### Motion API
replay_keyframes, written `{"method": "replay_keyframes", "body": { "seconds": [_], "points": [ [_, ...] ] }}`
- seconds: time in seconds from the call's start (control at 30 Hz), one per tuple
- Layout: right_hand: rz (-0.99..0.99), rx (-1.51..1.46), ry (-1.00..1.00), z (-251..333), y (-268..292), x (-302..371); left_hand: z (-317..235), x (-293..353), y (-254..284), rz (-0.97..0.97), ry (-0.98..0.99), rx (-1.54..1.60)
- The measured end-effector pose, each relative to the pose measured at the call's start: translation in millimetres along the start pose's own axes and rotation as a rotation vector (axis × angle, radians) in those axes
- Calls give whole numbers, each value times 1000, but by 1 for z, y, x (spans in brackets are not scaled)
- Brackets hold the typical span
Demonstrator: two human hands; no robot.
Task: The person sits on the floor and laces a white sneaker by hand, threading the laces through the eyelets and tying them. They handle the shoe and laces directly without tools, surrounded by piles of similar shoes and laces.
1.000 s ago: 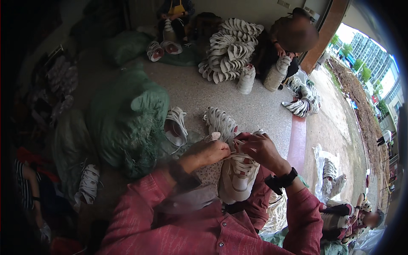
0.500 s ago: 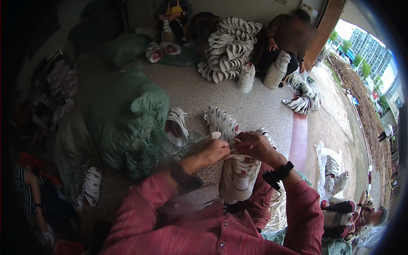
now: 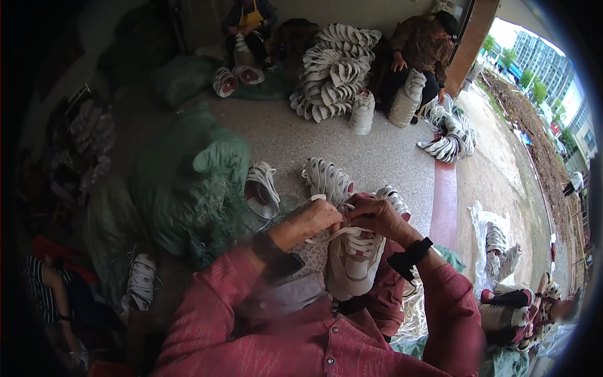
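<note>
A white and beige sneaker [image 3: 353, 271] sits upright over my lap, its toe toward me, with white laces strung across the front. My left hand [image 3: 317, 218] is closed in a pinch at the upper left of the shoe, a white shoelace [image 3: 323, 237] running out below its fingers. My right hand [image 3: 375, 215] bends over the top eyelets with its fingertips pinched together close to the left ones. What the right fingertips grip is hidden behind the hand. Just beyond both hands stand stacked, laced shoe uppers [image 3: 326, 181].
Left of me lie a big green sack [image 3: 188, 163] and a laced shoe [image 3: 262, 188]. Piled uppers [image 3: 336, 75] stand at the back, beside a seated person [image 3: 424, 50]; another person [image 3: 251, 19] sits farther left. Loose white laces [image 3: 413, 311] hang by my right knee.
My left hand has shifted slightly up and to the right, nearer the right hand. The right hand stays at the top of the shoe with its fingers more bent.
</note>
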State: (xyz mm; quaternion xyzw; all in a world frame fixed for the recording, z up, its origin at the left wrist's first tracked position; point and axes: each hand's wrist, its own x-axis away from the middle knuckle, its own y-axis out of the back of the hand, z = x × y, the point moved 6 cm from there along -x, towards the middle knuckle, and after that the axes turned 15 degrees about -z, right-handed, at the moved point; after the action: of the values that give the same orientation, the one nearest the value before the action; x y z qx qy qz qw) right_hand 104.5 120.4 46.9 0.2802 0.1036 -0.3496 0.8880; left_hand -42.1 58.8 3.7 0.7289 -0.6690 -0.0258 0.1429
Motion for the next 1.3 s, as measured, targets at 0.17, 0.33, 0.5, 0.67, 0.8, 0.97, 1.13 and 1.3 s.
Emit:
{"method": "replay_keyframes", "body": {
  "seconds": [0.17, 0.33, 0.5, 0.67, 0.8, 0.97, 1.13, 1.3],
  "points": [
    [-27, 35, -8, 6, 1, 2, 10, -4, -4, 31, 15, 86],
    [-90, 210, 162, -6, 9, 8, 17, -22, -19, 129, -340, 103],
    [-45, 14, 35, -42, -21, -8, 11, 0, 8, 10, 111, 98],
    [-231, 333, -24, -68, -10, 0, 14, -7, -4, 184, 177, 72],
    [-252, 370, 30, -89, -17, -2, 3, -16, -33, 380, 197, 21],
    [-362, 284, 121, -64, -20, 6, -5, -27, -86, 370, 377, -68],
    [-283, 256, 128, -44, -1, 9, -23, -51, -140, 423, 443, -154],
    [-214, 232, 173, -42, -5, 1, -33, -69, -179, 453, 499, -221]
  ]
}}
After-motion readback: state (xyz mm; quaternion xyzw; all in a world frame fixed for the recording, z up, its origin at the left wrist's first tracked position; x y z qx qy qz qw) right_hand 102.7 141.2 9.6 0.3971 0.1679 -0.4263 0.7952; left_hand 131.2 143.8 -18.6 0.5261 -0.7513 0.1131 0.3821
